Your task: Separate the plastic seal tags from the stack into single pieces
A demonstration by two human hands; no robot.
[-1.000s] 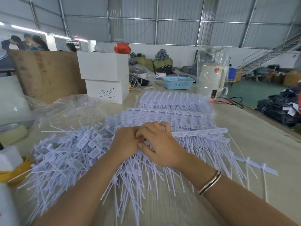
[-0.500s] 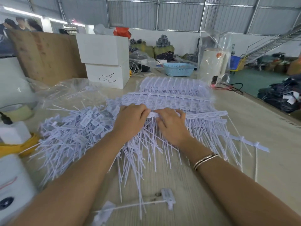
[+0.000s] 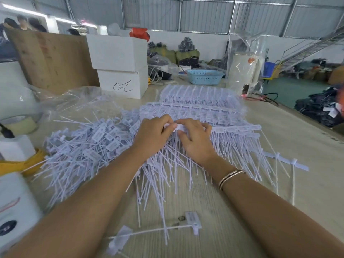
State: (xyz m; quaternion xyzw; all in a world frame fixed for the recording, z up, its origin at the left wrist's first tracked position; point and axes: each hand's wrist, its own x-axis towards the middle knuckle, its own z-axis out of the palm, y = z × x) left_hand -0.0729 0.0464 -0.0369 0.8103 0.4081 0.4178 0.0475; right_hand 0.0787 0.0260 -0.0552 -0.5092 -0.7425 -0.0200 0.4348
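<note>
Pinching one tag strip atop the stack, left hand and right hand now meet fingertip to fingertip; earlier they lay flatter, apart. Loose pile left of stack.

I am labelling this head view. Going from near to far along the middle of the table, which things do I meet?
Loose white plastic seal tag → the two hands, left and right, pinching a strip of joined white tags → far stack of white tags → light blue plastic basket.

Bare table right — loose tags left, boxes behind, seemingly crowded.
</note>
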